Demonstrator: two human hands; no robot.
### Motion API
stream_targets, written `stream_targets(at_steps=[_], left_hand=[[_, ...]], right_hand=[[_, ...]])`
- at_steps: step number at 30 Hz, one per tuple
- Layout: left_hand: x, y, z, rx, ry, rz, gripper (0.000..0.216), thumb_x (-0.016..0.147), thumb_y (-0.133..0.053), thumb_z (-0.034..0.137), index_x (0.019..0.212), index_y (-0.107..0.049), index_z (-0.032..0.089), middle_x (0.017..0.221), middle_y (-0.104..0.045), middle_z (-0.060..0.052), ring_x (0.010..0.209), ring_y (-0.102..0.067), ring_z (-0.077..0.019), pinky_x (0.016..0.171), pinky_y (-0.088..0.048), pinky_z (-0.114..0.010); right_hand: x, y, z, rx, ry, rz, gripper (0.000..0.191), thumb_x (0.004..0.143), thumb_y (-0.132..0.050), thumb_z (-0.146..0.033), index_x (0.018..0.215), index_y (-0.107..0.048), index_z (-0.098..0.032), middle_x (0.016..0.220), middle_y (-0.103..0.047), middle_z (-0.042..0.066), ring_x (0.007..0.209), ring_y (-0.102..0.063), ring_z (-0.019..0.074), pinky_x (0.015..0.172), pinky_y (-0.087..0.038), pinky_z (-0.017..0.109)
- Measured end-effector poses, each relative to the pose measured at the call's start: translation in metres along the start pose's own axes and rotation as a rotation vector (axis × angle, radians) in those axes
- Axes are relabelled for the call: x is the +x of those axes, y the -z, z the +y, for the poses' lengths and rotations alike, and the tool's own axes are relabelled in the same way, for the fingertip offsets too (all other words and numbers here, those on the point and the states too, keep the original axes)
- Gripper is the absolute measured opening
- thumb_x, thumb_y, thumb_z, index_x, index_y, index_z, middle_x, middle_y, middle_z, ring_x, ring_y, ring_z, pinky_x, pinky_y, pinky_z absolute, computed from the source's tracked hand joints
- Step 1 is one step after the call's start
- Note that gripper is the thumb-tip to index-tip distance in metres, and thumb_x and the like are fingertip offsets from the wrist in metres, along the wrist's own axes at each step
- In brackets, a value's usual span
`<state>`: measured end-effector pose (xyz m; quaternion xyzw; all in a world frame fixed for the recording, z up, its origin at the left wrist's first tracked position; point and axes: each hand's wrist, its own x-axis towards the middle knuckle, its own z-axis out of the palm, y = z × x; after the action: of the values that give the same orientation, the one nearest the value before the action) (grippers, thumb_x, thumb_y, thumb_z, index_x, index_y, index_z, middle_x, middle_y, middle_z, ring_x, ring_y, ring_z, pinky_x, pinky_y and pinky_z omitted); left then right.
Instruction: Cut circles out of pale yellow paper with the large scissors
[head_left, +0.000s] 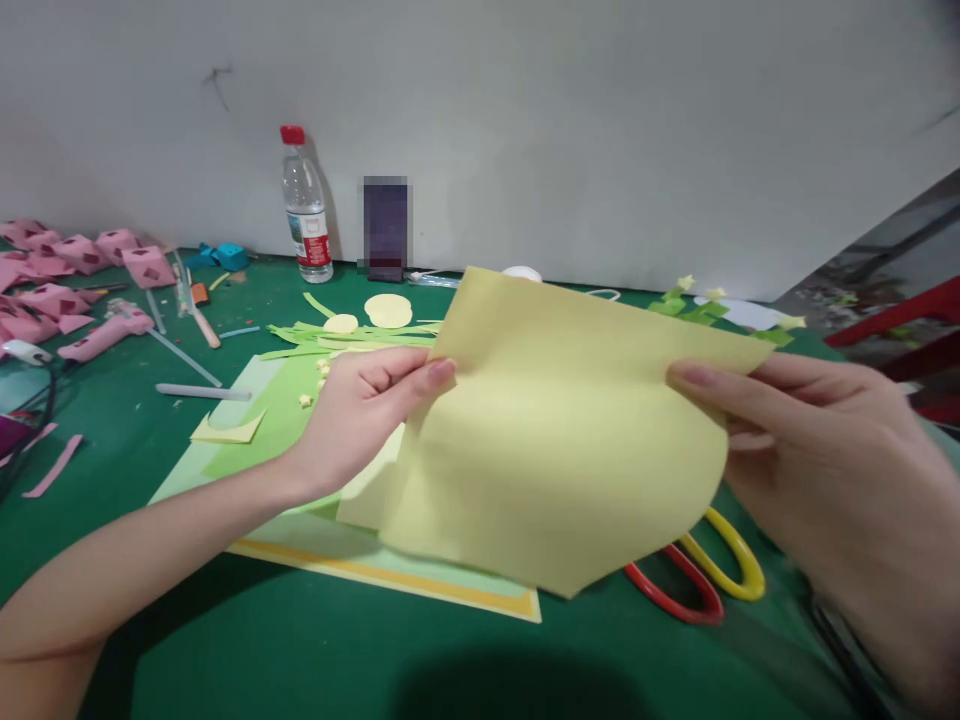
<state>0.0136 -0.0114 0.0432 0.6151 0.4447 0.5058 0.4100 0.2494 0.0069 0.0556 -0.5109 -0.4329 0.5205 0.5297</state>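
A sheet of pale yellow paper is held up over the table, bent along its lower right side. My left hand pinches its left edge between thumb and fingers. On the opposite edge my right hand grips it with the thumb on top. Under the sheet lies a stack of green and yellow paper, partly hidden. Scissors with one red and one yellow handle rest below my right hand, their blades out of sight behind the sheet. Small yellow paper stars lie beside my left wrist.
Pink folded paper pieces, a pink glue gun and glue sticks lie at left. A water bottle and a phone-like dark object stand by the wall. Green paper strips and yellow paper circles lie behind the stack.
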Motion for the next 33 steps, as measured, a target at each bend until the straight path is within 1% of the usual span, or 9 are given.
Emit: stream_targets(at_steps=[2, 4, 8, 10, 14, 17, 21, 25, 33], left_hand=[[0.000, 0.007, 0.007, -0.015, 0.010, -0.020, 0.021, 0.079, -0.059, 0.032, 0.068, -0.064, 0.015, 0.062, -0.061, 0.000, 0.058, -0.058, -0.0120, 0.050, -0.046, -0.021], [0.001, 0.015, 0.013, -0.078, 0.040, -0.074, 0.018, 0.079, -0.060, 0.030, 0.070, -0.066, 0.016, 0.062, -0.063, -0.001, 0.057, -0.060, -0.0140, 0.050, -0.048, -0.023], [0.004, 0.023, 0.015, -0.140, 0.226, -0.312, 0.015, 0.077, -0.061, 0.027, 0.070, -0.069, 0.017, 0.063, -0.066, -0.003, 0.052, -0.061, -0.0152, 0.042, -0.046, -0.022], [0.004, 0.017, 0.008, -0.045, 0.318, -0.454, 0.018, 0.076, -0.062, 0.029, 0.065, -0.068, 0.016, 0.054, -0.061, -0.001, 0.043, -0.053, -0.0114, 0.036, -0.038, -0.020], [-0.002, -0.015, -0.009, 0.150, 0.412, -0.740, 0.028, 0.078, -0.056, 0.032, 0.055, -0.059, 0.016, 0.044, -0.041, 0.004, 0.037, -0.032, -0.0064, 0.034, -0.025, -0.020], [-0.007, -0.040, -0.016, 0.205, 0.401, -0.873, 0.035, 0.077, -0.054, 0.029, 0.046, -0.043, 0.016, 0.044, -0.027, 0.006, 0.038, -0.022, -0.0061, 0.034, -0.018, -0.021], [-0.008, -0.060, -0.021, 0.267, 0.390, -0.908, 0.039, 0.077, -0.051, 0.030, 0.046, -0.031, 0.017, 0.044, -0.019, 0.006, 0.040, -0.016, -0.0061, 0.035, -0.013, -0.022], [-0.006, -0.069, -0.027, 0.318, 0.379, -0.936, 0.036, 0.077, -0.050, 0.031, 0.048, -0.033, 0.017, 0.045, -0.021, 0.006, 0.040, -0.017, -0.0059, 0.035, -0.013, -0.022], [-0.002, -0.077, -0.032, 0.367, 0.447, -0.944, 0.033, 0.078, -0.048, 0.029, 0.050, -0.036, 0.016, 0.047, -0.022, 0.006, 0.042, -0.019, -0.0055, 0.039, -0.014, -0.023]], right_hand=[[0.001, 0.005, -0.004, -0.055, 0.010, -0.038, 0.015, 0.046, -0.083, -0.030, 0.050, -0.070, -0.024, 0.051, -0.065, 0.000, 0.042, -0.054, 0.0102, 0.047, -0.052, 0.022], [0.002, 0.011, -0.010, -0.180, -0.017, -0.168, 0.015, 0.044, -0.082, -0.029, 0.047, -0.069, -0.024, 0.047, -0.064, 0.001, 0.040, -0.054, 0.0125, 0.041, -0.048, 0.024], [-0.002, 0.018, -0.015, -0.601, -0.187, -0.707, 0.007, 0.056, -0.075, -0.029, 0.058, -0.072, -0.022, 0.052, -0.066, 0.002, 0.045, -0.057, 0.0160, 0.041, -0.045, 0.024], [-0.008, 0.015, -0.009, -0.702, -0.203, -0.828, 0.011, 0.063, -0.071, -0.028, 0.072, -0.072, -0.024, 0.062, -0.069, 0.002, 0.054, -0.061, 0.0163, 0.046, -0.047, 0.023], [-0.021, 0.009, 0.012, -0.616, 0.000, -0.584, 0.018, 0.068, -0.066, -0.035, 0.082, -0.067, -0.024, 0.087, -0.070, 0.002, 0.076, -0.064, 0.0172, 0.065, -0.052, 0.025], [-0.026, 0.007, 0.027, -0.653, 0.043, -0.606, 0.009, 0.070, -0.063, -0.030, 0.077, -0.067, -0.025, 0.082, -0.069, 0.000, 0.073, -0.061, 0.0158, 0.063, -0.050, 0.024], [-0.027, 0.009, 0.038, -0.712, 0.039, -0.671, 0.008, 0.068, -0.058, -0.019, 0.064, -0.065, -0.023, 0.066, -0.066, -0.002, 0.057, -0.056, 0.0127, 0.051, -0.043, 0.024], [-0.026, 0.012, 0.045, -0.735, 0.024, -0.675, 0.011, 0.065, -0.055, -0.016, 0.061, -0.065, -0.020, 0.058, -0.064, -0.003, 0.049, -0.050, 0.0102, 0.044, -0.036, 0.023], [-0.019, 0.016, 0.054, -0.737, -0.067, -0.685, 0.007, 0.063, -0.057, -0.017, 0.057, -0.061, -0.016, 0.052, -0.057, -0.004, 0.048, -0.045, 0.0071, 0.043, -0.033, 0.019]])
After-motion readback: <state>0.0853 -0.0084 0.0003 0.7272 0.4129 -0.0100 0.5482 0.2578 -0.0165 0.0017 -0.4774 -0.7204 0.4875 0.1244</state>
